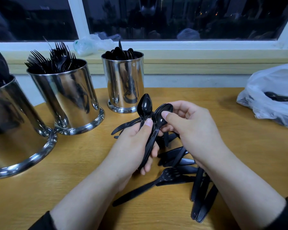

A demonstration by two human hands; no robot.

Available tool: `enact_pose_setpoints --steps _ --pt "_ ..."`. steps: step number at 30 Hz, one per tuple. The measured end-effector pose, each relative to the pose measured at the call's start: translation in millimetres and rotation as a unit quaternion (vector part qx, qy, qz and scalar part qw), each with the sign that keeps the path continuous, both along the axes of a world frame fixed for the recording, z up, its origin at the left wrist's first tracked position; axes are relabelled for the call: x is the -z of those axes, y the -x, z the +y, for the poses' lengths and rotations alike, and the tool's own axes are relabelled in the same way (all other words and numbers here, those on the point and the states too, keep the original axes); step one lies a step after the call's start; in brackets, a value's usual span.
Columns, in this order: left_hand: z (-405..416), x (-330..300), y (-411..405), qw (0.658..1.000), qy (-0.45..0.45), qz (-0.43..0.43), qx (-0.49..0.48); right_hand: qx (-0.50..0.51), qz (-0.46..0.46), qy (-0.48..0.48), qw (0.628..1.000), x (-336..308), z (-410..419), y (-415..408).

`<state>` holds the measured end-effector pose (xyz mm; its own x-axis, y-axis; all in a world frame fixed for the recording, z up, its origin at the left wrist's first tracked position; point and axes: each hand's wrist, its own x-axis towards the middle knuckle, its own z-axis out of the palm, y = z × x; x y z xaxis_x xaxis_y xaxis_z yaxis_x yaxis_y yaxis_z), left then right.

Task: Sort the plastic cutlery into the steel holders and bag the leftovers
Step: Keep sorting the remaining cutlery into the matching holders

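Three steel holders (pixel 123 80) stand along the tabletop's (pixel 56 188) far-left side — forks in the middle one, spoons in the right. My left grip (pixel 133 146) curls around a bundle of spoons (pixel 150 140); my right grip (pixel 189 127) pinches its top bowl. Loose cutlery (pixel 181 163) lies beneath, uncounted. One plastic bag (pixel 273 95) sits at the right edge, bare wood between.
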<state>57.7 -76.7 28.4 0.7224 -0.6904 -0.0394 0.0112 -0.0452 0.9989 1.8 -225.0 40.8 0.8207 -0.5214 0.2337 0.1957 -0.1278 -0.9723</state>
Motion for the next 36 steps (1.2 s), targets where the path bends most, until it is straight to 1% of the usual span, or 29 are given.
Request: enact_pose_setpoints --steps 3,6,8,9,12,13,14,17,18,22,26,32,36 --pt "-1 4 -3 1.000 0.004 0.006 -0.018 0.011 0.006 0.015 1.000 0 0 0" --pt "-1 9 -11 0.996 -0.018 -0.046 -0.073 0.020 0.010 0.016 1.000 -1 -1 0" --pt "0 7 -12 0.992 -0.019 -0.062 -0.105 0.022 0.015 0.016 1.000 -2 -1 1" --pt "1 5 -12 0.992 -0.016 -0.056 -0.115 0.024 0.018 0.019 0.999 -2 0 1" --pt "-1 -1 -7 0.994 0.005 0.006 -0.108 0.032 0.031 0.036 0.998 -2 0 1" --pt "-1 -1 -6 0.994 0.010 0.009 -0.105 0.036 0.036 0.041 0.998 -2 0 1" --pt "-1 0 -7 0.994 0.008 -0.007 -0.105 0.039 0.039 0.044 0.997 -2 0 1" --pt "0 5 -12 0.986 -0.029 -0.118 -0.115 0.056 0.043 0.035 0.997 -2 0 0" --pt "0 6 -12 0.982 -0.039 -0.143 -0.121 0.062 0.045 0.034 0.996 -3 0 0" --pt "2 4 -11 0.967 -0.059 -0.216 -0.122 0.077 0.054 0.029 0.995 -3 2 1" --pt "1 1 -9 0.960 -0.071 -0.245 -0.119 0.086 0.060 0.026 0.994 -3 3 1" --pt "-1 3 -7 0.968 -0.063 -0.223 -0.100 0.085 0.060 -0.003 0.995 -4 3 2" --pt "0 2 -6 0.958 -0.078 -0.256 -0.101 0.090 0.061 -0.006 0.994 -3 3 2"
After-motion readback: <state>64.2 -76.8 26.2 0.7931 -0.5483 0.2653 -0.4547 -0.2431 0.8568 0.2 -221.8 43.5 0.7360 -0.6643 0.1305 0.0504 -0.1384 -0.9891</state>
